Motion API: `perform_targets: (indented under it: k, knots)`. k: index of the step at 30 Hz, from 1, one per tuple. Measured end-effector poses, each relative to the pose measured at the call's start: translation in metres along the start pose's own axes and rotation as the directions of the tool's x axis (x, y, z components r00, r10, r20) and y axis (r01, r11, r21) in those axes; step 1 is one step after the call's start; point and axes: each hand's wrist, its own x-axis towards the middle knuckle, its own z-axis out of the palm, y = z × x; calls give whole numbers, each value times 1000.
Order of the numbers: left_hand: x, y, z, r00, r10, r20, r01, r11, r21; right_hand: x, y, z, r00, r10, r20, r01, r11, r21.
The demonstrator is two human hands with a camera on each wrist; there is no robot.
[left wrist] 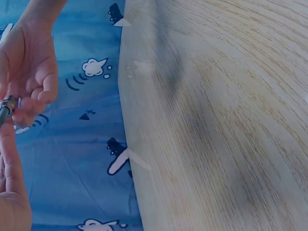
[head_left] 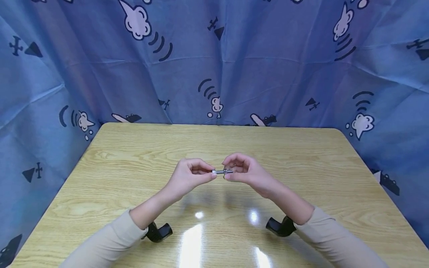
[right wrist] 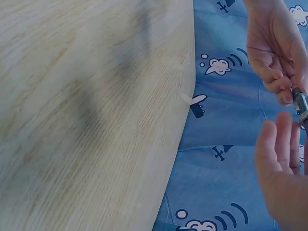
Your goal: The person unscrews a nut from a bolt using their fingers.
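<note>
In the head view a small silver bolt (head_left: 219,172) lies level in the air over the table, between two hands. My left hand (head_left: 188,174) pinches its head end between thumb and forefinger. A metal nut (head_left: 225,171) sits on the shank toward the other end, and the bolt's tip sticks out past it. My right hand (head_left: 248,171) has its thumb against the nut from the near side, with the forefinger arched above it and the other fingers curled behind. The right wrist view shows the bolt (right wrist: 300,102) at its right edge, partly cut off.
A wood-grain table (head_left: 140,149) lies below the hands, with bright glare spots near its front. Blue patterned curtains (head_left: 187,74) hang behind it and at both sides. A black wrist-camera mount (head_left: 160,232) sits on the left wrist, another (head_left: 281,226) on the right.
</note>
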Motion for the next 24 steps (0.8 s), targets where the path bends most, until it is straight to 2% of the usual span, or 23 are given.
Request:
perform_targets:
  k: [2, 8, 14, 20, 24]
  knots:
    - [0, 0, 0, 1000, 2, -2, -2, 1000, -1, 0, -1, -1, 1000, -9, -3, 9, 1000, -2]
    - [0, 0, 1, 1000, 5, 4, -5, 1000, 2, 1, 0, 1, 999, 49, -15, -49, 999, 17]
    - [0, 0, 1, 1000, -7, -6, 7, 1000, -2, -1, 3, -1, 999, -24, -32, 25, 1000, 12]
    - [-1, 1, 1, 1000, -15, -14, 15, 1000, 9, 0, 3, -2, 1000, 23, -15, -22, 998, 56]
    - [0, 0, 1, 1000, -13, -16, 13, 1000, 12, 0, 2, -2, 1000, 22, -14, -22, 999, 32]
